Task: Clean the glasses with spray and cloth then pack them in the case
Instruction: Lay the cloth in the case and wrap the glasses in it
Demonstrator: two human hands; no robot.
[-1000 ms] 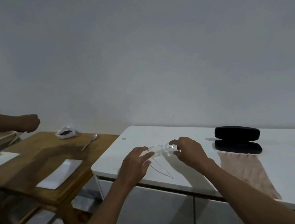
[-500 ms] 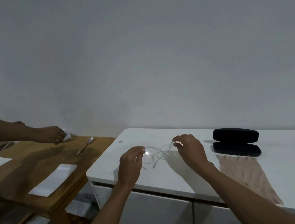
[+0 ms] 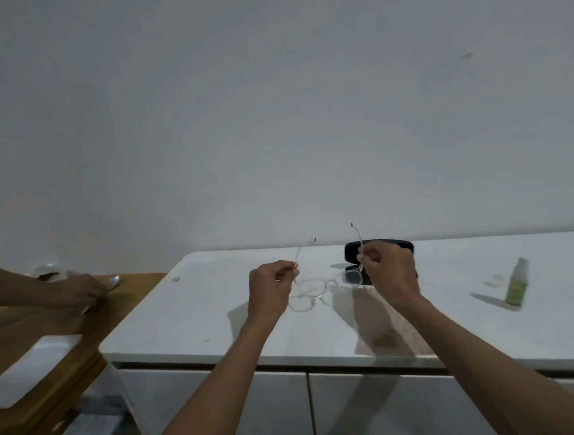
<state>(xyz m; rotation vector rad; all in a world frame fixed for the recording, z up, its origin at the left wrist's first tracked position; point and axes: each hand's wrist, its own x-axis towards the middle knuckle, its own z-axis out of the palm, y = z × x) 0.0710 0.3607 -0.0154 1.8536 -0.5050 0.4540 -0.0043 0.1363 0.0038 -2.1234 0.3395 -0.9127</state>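
Observation:
Clear-framed glasses [image 3: 322, 285] hang just above the white counter [image 3: 217, 312], arms unfolded and pointing up. My left hand [image 3: 270, 287] pinches the left arm and my right hand [image 3: 386, 271] pinches the right arm. Behind my right hand the black case [image 3: 379, 246] stands open, mostly hidden. A pale pink cloth [image 3: 387, 326] lies flat on the counter below my right forearm. A small green spray bottle [image 3: 517, 285] stands upright at the right, its clear cap [image 3: 495, 280] lying beside it.
A wooden table [image 3: 48, 339] adjoins the counter on the left, with white paper sheets on it. Another person's hand [image 3: 75, 292] rests there by a spoon [image 3: 114, 282]. The counter's front edge runs above white cabinet drawers [image 3: 379, 409].
I lifted the glasses off the counter and spread both arms open. The view shifted right, bringing the spray bottle in. The other person's hand moved further onto the wooden table.

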